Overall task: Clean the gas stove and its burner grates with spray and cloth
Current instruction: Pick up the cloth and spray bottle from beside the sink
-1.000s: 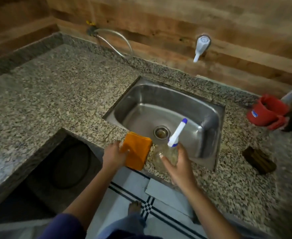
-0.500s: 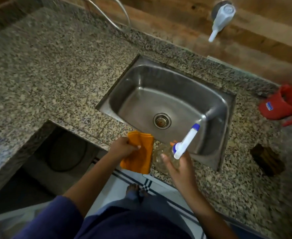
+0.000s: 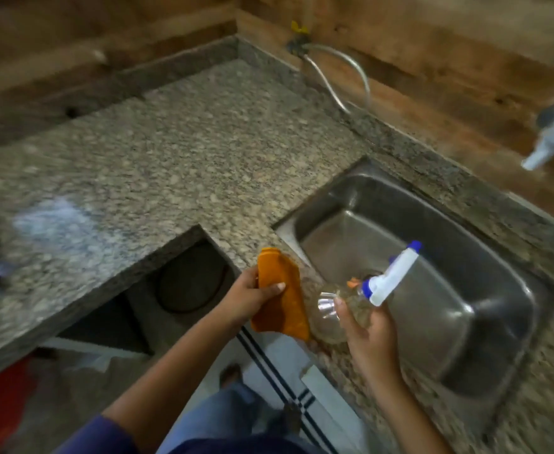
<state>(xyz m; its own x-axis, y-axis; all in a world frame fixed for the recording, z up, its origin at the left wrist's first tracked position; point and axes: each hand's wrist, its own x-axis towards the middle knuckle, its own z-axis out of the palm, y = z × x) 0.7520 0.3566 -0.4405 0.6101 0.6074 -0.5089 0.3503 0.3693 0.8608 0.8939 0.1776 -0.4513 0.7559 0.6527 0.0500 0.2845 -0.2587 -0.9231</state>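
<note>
Orange cloth [image 3: 278,290] is hanging pinched in my left hand [image 3: 252,299], now lifted off the counter [image 3: 170,158] at frame centre; my right hand [image 3: 370,326] is gripping the spray bottle [image 3: 360,299]. The stove is not showing yet.

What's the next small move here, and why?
Probably carry both tools left along the counter: the left hand grips the orange cloth, the right hand holds the spray bottle, and no stove shows near the sink.
</note>
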